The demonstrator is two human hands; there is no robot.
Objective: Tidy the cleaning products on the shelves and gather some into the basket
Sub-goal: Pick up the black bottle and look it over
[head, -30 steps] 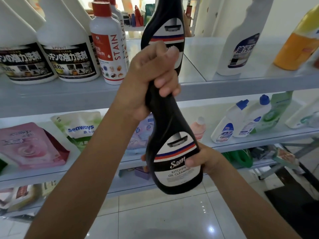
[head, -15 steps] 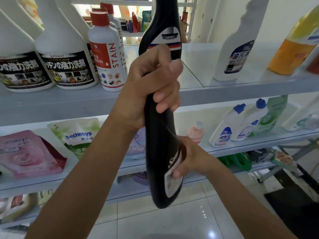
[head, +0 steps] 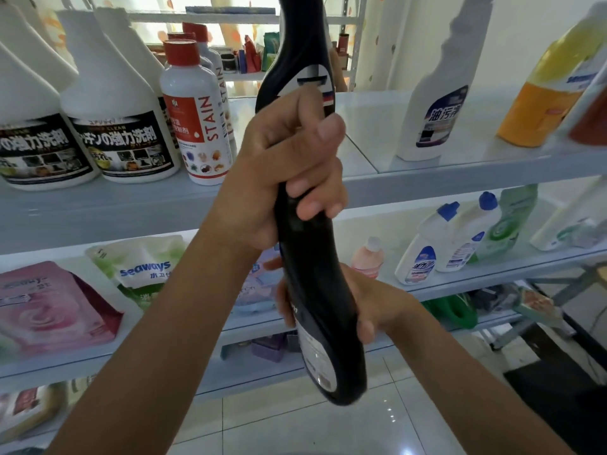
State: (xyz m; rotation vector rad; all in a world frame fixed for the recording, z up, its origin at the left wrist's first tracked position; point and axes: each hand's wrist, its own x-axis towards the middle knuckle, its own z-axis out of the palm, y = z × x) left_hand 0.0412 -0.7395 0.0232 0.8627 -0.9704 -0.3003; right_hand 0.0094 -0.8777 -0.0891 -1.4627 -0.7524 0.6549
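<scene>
A tall black kitchen oil cleaner bottle (head: pixel 323 330) hangs upright in front of the shelves, its label turned to the side. My left hand (head: pixel 282 172) grips its narrow neck. My right hand (head: pixel 371 303) holds the wide lower body from behind, fingers wrapped round it. A second black bottle (head: pixel 300 54) stands on the upper shelf (head: pixel 131 205) directly behind my left hand. No basket is in view.
Upper shelf: two white jugs with black labels (head: pixel 124 126), red-capped stain remover bottles (head: pixel 193 113), a white spray bottle (head: pixel 440 103), a yellow bottle (head: pixel 551 90). Middle shelf (head: pixel 492 277): refill pouches (head: pixel 49 307), a small pink bottle (head: pixel 369 257), blue-capped bottles (head: pixel 423 251). White tiled floor (head: pixel 295 428) below.
The held black bottle has been rotated about its long axis, so the front label now faces sideways. My right hand has shifted its hold round the bottle's lower body.
</scene>
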